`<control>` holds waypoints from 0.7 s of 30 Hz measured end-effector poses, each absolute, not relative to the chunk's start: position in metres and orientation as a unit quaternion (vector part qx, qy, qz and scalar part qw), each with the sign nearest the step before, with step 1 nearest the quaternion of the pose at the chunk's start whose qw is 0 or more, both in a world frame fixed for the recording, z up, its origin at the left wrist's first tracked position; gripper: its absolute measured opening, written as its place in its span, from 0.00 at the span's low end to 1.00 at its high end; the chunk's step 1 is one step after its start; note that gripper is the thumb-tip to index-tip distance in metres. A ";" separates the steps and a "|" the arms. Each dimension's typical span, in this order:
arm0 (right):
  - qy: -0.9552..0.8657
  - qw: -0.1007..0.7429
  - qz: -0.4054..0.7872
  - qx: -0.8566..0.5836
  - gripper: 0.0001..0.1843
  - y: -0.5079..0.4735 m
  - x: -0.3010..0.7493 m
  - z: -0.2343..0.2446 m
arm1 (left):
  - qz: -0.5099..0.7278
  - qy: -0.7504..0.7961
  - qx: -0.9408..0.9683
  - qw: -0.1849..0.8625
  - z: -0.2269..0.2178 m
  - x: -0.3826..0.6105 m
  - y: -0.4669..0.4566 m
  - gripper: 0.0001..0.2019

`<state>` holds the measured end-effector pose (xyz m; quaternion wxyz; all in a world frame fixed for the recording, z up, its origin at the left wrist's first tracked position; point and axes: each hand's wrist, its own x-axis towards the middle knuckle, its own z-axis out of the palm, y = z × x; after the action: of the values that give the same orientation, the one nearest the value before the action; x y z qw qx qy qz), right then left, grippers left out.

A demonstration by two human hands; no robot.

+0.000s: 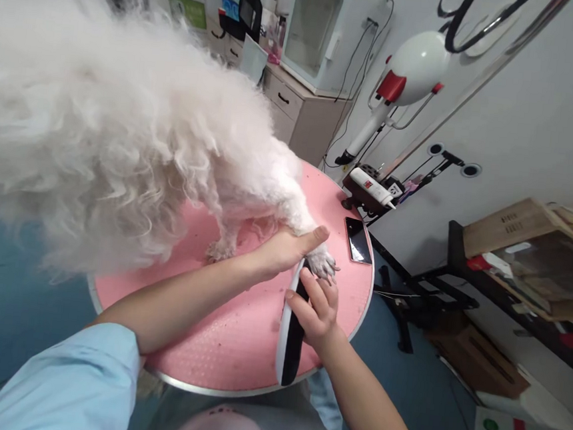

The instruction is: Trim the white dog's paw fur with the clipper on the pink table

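Observation:
A fluffy white dog (125, 107) stands on a round pink grooming table (220, 336), its body filling the left side of the view. My left hand (286, 250) is closed around the dog's lower leg just above the paw (322, 264), thumb over the top and the other fingers mostly hidden. In my right hand (319, 308) is a black-and-white hair clipper (289, 349), its front end close to that paw. Whether the blade touches the fur I cannot tell. Another paw (220, 251) rests on the table further left.
A phone (358, 240) lies near the table's right edge. Beyond it stand a tool holder (373, 186) and a white-and-red dryer (409, 68) on an arm. A black shelf with a wooden box (511, 224) is at the right. Drawers (284, 98) stand behind.

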<state>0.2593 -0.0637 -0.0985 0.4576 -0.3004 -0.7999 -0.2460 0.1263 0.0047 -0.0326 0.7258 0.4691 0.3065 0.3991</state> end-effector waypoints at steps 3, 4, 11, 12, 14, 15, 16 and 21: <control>-0.820 0.476 -0.130 -0.288 0.08 -0.071 0.263 -0.093 | 0.400 0.347 0.501 0.684 -0.035 0.126 0.007 0.28; -0.808 0.507 -0.089 -0.287 0.13 -0.075 0.263 -0.091 | 0.395 0.356 0.513 0.674 -0.036 0.126 0.008 0.29; -0.619 0.662 0.113 -0.408 0.24 -0.095 0.258 -0.082 | 0.362 0.409 0.557 0.626 -0.046 0.123 0.013 0.30; -0.600 0.666 0.156 -0.414 0.24 -0.092 0.257 -0.081 | 0.358 0.411 0.565 0.619 -0.048 0.123 0.014 0.30; -0.577 0.668 0.229 -0.411 0.23 -0.085 0.256 -0.079 | 0.358 0.401 0.582 0.611 -0.052 0.122 0.017 0.31; -0.568 0.670 0.252 -0.406 0.23 -0.082 0.256 -0.079 | 0.359 0.395 0.589 0.607 -0.054 0.122 0.018 0.31; -0.558 0.677 0.263 -0.401 0.22 -0.079 0.256 -0.079 | 0.357 0.388 0.596 0.605 -0.055 0.122 0.019 0.31; -0.517 0.701 0.324 -0.370 0.21 -0.068 0.259 -0.084 | 0.341 0.373 0.624 0.596 -0.059 0.119 0.024 0.30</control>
<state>0.2592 -0.0676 -0.0837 0.7006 -0.3696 -0.5173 0.3239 0.1189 0.0235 -0.0595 0.5963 0.6237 0.3731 0.3408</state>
